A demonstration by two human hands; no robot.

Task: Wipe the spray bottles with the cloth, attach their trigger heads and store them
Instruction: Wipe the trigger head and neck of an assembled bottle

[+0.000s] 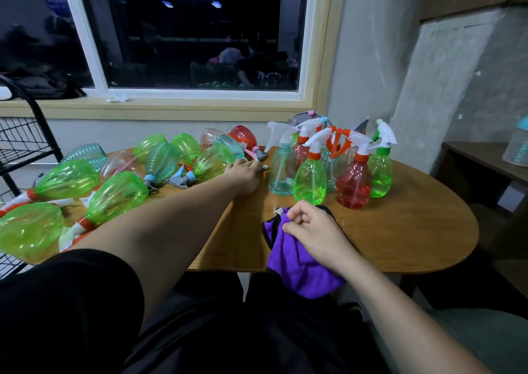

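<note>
Several spray bottles lie on their sides across the left half of the wooden table [400,230], among them a green one [117,193] and a teal ribbed one [161,162]. My left hand [244,173] reaches into this pile and its fingers curl round the neck end of a lying green bottle [213,160]. Several upright bottles with trigger heads stand at the right, a green one [310,180] and a red one [354,185] in front. My right hand [311,232] grips a purple cloth [297,265] at the table's near edge.
A black wire rack [25,139] stands at the left beside the table. A dark window with a cream sill [171,108] runs along the back wall. At the far right a low shelf [483,156] holds a pale bottle [518,145].
</note>
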